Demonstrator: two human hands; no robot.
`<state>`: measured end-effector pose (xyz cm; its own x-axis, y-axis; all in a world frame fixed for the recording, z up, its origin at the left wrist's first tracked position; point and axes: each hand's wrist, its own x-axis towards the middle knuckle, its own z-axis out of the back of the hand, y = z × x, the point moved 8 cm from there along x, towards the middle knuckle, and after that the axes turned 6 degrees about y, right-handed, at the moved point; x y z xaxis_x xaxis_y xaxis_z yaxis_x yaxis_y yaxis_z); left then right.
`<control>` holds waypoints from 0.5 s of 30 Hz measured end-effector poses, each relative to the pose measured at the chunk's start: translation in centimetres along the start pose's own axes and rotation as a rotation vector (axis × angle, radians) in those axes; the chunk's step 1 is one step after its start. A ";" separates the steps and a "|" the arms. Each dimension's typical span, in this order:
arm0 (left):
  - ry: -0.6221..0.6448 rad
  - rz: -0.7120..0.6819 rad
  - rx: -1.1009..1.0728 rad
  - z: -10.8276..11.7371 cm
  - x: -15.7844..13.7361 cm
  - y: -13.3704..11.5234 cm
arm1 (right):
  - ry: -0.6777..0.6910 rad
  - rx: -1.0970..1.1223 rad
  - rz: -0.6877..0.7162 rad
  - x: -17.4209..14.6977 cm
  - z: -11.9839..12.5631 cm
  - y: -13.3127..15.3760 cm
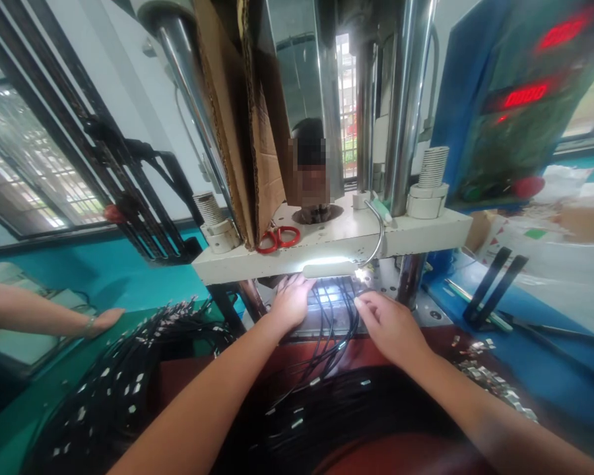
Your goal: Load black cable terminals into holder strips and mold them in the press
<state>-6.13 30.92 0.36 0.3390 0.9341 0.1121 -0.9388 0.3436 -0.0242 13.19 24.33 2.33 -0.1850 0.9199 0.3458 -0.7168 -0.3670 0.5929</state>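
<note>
Several black cables [330, 313] run side by side over a lit metal mould block [309, 321] under the machine's upper plate. My left hand [291, 302] lies on the block's left side, fingers stretched out and partly hidden beneath the plate edge. At the right side, my right hand [389, 324] pinches the outermost cable between thumb and bent fingers. From the block the cables hang toward me and join a thick bundle of black cables [356, 409] with small silvery ends and tags.
The press plate [416, 234] sits low over my hands, with red-handled scissors [278, 239] and a small lamp [329, 269] on it. Another cable pile [113, 389] lies left, near another person's hand [106, 321]. Small metal connectors [495, 386] and a control box [515, 105] are right.
</note>
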 end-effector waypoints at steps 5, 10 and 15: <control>0.033 0.012 0.030 0.6 0.4 0.1 | 0.007 -0.004 0.028 -0.1 0.1 0.6; 0.057 -0.030 0.022 1.2 0.6 -1.0 | -0.016 -0.046 0.029 -0.3 0.1 0.7; 0.085 0.002 0.009 1.4 1.1 -1.9 | 0.000 -0.050 0.047 -0.1 -0.3 0.2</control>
<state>-4.08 31.19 1.91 0.3408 0.9398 0.0270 -0.9398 0.3413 -0.0159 12.84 24.18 2.17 -0.2192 0.9019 0.3722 -0.7397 -0.4024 0.5393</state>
